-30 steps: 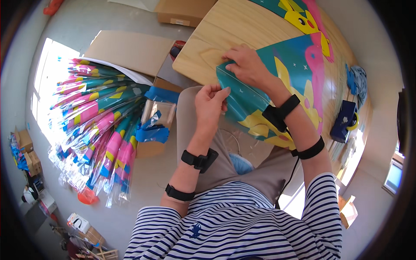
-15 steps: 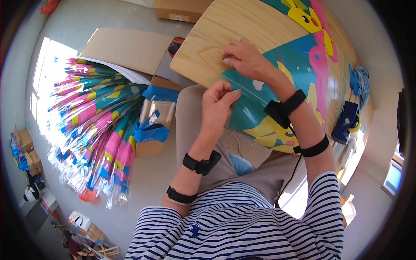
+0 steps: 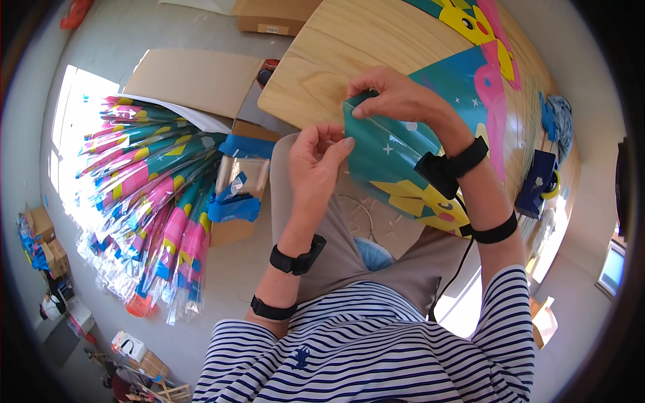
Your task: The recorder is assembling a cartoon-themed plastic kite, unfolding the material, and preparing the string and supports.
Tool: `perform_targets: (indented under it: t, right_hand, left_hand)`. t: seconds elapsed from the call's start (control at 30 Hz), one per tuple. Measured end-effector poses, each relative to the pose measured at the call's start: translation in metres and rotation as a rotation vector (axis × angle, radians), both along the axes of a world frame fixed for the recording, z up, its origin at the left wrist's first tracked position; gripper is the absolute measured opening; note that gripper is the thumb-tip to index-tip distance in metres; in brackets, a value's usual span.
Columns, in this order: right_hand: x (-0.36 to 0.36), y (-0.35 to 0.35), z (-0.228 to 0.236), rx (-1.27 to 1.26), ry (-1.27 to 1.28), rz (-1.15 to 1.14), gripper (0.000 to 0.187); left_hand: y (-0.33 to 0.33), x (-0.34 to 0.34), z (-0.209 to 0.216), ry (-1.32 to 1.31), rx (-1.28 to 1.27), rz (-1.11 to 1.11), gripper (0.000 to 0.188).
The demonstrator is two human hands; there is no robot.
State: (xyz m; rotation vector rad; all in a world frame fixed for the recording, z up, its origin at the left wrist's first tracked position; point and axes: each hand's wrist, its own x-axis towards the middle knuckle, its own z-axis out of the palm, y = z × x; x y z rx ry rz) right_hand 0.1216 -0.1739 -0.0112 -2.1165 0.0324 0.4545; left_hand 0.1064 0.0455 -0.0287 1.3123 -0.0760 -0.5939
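Note:
A glossy teal printed sheet (image 3: 396,144) with yellow and pink figures lies partly on the wooden table and hangs over my lap. My right hand (image 3: 396,101) pinches its upper left corner between thumb and fingers, and a fold runs down from there. At the sheet's left edge, just below, is my left hand (image 3: 319,154), its fingers curled and its thumb tip on that edge. Black straps circle both my forearms.
Another printed sheet (image 3: 470,27) lies farther back on the table (image 3: 322,60). Left of me, many rolled sheets in clear bags (image 3: 148,168) fan out by an open cardboard box (image 3: 195,77). A blue tape dispenser (image 3: 537,181) sits at the right.
My right hand has come down and taken the sheet's corner, which is now raised. My left hand has shifted left along with the sheet's edge.

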Motion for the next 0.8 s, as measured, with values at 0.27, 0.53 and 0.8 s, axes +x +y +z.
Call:
perform_targets:
  t: [0.27, 0.53, 0.8]
  right_hand:
    - [-0.006, 0.009, 0.012, 0.014, -0.072, -0.056, 0.035]
    - [-0.009, 0.012, 0.017, 0.02, -0.084, -0.068, 0.031]
    - [-0.009, 0.015, 0.016, 0.033, -0.196, -0.084, 0.024]
  left_hand:
    - [-0.019, 0.014, -0.002, -0.437, 0.236, 0.147, 0.015]
    - [-0.026, 0.014, -0.013, -0.191, 0.07, 0.147, 0.013]
    - [-0.023, 0.017, -0.013, 0.003, -0.095, 0.065, 0.01]
